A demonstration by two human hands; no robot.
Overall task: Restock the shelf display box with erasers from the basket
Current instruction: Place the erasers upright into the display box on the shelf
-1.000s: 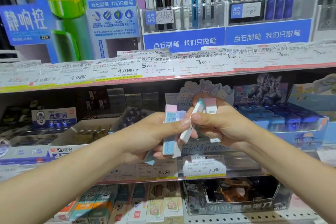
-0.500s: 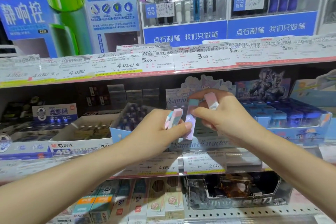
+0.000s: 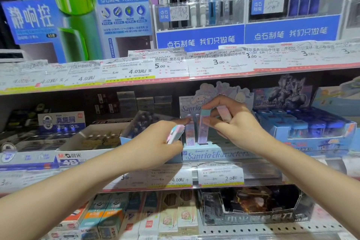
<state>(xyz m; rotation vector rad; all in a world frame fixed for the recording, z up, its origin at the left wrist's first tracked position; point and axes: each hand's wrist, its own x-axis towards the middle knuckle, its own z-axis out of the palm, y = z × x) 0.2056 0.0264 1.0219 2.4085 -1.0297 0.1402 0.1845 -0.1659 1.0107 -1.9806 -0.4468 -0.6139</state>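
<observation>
A light-blue Sanrio display box (image 3: 216, 155) sits on the middle shelf. One pastel eraser (image 3: 189, 132) stands upright in its left end, and my left index fingertip touches its top. My left hand (image 3: 155, 146) also grips several pink and blue erasers (image 3: 174, 133) in its palm. My right hand (image 3: 231, 122) holds a teal-topped eraser (image 3: 203, 126) upright next to the standing one, its lower end at the box. A pink eraser (image 3: 224, 113) is tucked between that hand's other fingers. The basket is out of view.
A blue box of small blue items (image 3: 311, 132) stands right of the display box. A white 4B eraser box (image 3: 83, 146) and a tilted box (image 3: 140, 124) stand to its left. Price tags (image 3: 220, 174) line the shelf edge. Pens hang above; boxed goods fill the lower shelf.
Both hands moved forward from in front of the shelf into the display box. One eraser now stands in the box, and my right hand has brought the teal-topped one down beside it.
</observation>
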